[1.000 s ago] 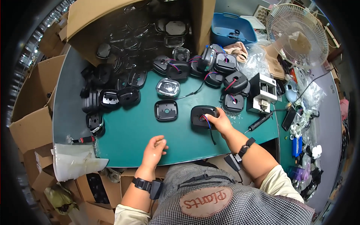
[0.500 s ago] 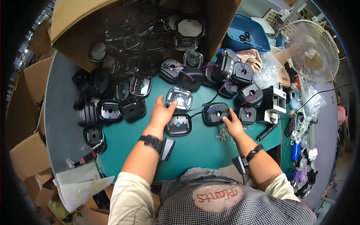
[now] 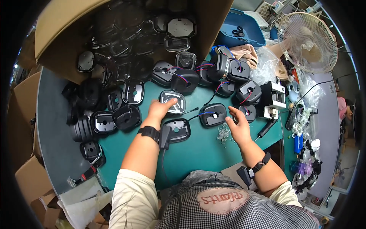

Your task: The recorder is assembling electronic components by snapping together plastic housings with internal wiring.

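My left hand (image 3: 158, 110) is closed on a clear, rounded-square plastic cover (image 3: 176, 104), its thumb over the top and the other fingers at the left edge. Just below lies a black housing frame (image 3: 179, 130) with a round hole, partly hidden by my wrist strap. To its right sits a black lamp housing (image 3: 212, 115) with a blue wire and a central hole; a black cable with a plug (image 3: 193, 110) lies near it. My right hand (image 3: 239, 125) is open and empty beside that housing, fingers apart. Loose small screws (image 3: 223, 132) are piled between them.
A big cardboard box (image 3: 49, 34) full of clear covers stands at the back. Black housings (image 3: 127, 116) crowd the left, and wired ones (image 3: 248, 92) the right. Farther right are a black-and-white device (image 3: 272, 100), an electric screwdriver (image 3: 267, 129), a fan (image 3: 308, 42) and a blue bin (image 3: 244, 28).
My left thumb has moved further over the clear cover. The right hand has come away from the wired lamp housing, which it was touching. The whole view has shifted slightly.
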### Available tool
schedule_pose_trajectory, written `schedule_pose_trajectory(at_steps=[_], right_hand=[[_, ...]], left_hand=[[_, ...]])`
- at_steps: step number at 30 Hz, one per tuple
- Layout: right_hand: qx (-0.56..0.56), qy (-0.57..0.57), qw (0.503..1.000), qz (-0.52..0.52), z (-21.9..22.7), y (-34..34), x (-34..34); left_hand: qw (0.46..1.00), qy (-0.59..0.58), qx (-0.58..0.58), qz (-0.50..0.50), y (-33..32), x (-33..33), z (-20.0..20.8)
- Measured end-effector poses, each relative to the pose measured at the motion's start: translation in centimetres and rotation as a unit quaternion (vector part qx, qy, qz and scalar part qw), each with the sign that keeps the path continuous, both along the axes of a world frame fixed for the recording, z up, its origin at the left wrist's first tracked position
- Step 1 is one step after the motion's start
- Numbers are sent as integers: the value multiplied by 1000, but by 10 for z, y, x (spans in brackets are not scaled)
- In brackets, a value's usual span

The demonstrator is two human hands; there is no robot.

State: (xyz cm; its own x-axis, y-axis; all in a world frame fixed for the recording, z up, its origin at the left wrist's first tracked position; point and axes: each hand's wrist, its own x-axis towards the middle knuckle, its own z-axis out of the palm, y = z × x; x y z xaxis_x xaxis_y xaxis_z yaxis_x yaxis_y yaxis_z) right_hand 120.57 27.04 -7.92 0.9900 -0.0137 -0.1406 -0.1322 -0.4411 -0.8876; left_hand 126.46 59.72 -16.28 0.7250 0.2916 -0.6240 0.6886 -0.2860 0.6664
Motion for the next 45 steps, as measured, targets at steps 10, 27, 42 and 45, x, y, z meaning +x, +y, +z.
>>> schedule_pose_trajectory(at_steps=[10, 27, 42, 45], right_hand=[[-119, -340, 887, 289, 56, 45, -19], [97, 371, 919, 86, -60, 6, -84], [-93, 120, 974, 166, -33, -31, -64], [-51, 148, 983, 95, -13, -36, -58]], left_hand=[[877, -32, -469, 99, -15, -94, 142], [972, 95, -187, -110, -56, -198, 67], [943, -282, 155, -85, 30, -52, 52], [926, -288, 213, -117, 29, 24, 61]])
